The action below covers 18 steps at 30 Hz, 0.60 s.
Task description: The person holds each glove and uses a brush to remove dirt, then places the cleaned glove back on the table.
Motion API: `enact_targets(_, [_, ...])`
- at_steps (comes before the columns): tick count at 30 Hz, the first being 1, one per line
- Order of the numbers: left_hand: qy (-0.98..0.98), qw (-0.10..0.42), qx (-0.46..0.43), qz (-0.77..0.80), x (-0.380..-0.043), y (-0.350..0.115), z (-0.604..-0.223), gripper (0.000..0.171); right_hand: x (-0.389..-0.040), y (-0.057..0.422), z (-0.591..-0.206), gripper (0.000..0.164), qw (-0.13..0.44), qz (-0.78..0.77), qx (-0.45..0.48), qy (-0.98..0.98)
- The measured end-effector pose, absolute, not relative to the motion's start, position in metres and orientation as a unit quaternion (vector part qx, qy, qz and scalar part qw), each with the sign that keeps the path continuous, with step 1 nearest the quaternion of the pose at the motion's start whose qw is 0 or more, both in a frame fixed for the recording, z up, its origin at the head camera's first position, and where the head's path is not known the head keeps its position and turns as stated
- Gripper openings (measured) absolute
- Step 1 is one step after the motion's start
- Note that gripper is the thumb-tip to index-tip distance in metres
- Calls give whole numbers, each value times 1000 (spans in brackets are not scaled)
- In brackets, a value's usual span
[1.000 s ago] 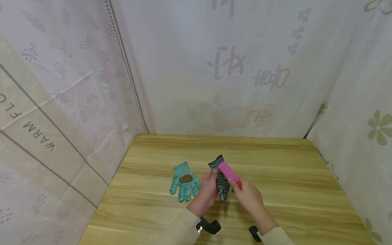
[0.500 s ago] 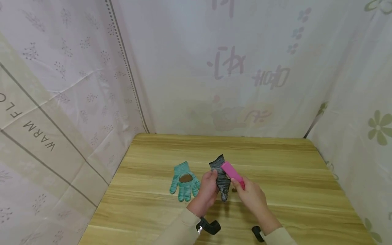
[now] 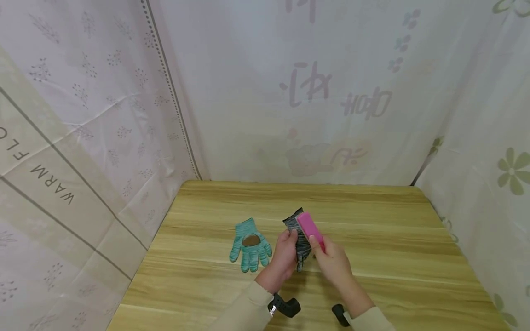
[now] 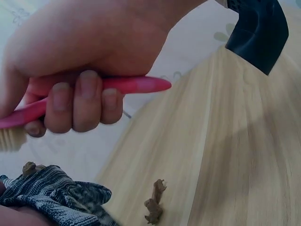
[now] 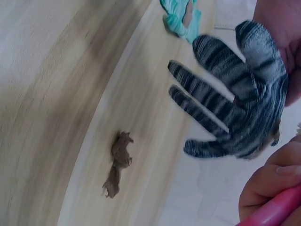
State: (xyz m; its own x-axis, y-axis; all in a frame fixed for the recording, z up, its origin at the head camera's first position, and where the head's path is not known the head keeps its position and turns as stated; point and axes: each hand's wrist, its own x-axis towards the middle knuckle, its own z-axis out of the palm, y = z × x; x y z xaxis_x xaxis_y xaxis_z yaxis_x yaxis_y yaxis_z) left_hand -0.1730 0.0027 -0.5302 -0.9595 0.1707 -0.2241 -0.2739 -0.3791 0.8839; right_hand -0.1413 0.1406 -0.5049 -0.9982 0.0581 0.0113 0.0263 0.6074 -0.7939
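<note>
My left hand (image 3: 285,255) holds up a grey-and-black striped knit glove (image 5: 254,94), its fingers hanging down and its cuff at the top. In my right hand (image 3: 334,264) is a pink brush (image 3: 309,226), gripped by its handle. The brush head overlaps the glove near the cuff in the head view. Pale bristles (image 4: 13,139) face the glove in the left wrist view, where a brown lump (image 4: 29,168) shows on the fabric. To the left, a teal knit glove (image 3: 245,230) lies flat with a brown patch on its palm.
Brown crumbly clumps (image 5: 121,153) lie on the wooden table (image 3: 393,239) below the held glove. Printed curtains (image 3: 248,92) hang behind the table and along both sides. A black band (image 3: 285,305) sits on the left wrist.
The brush in my right hand shifted slightly right and away, then back left and up towards the glove's cuff. My left hand has barely moved; the teal glove stayed put.
</note>
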Motion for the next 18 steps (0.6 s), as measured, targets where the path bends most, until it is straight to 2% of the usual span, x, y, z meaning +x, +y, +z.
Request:
enact_targets(7, [532, 132, -37, 836, -171, 3, -529, 43, -139, 135, -508, 50, -15, 409, -22, -912])
enact_targets(18, [540, 128, -50, 830, -172, -5, -532, 41, -141, 152, -520, 48, 4, 290, -3, -957])
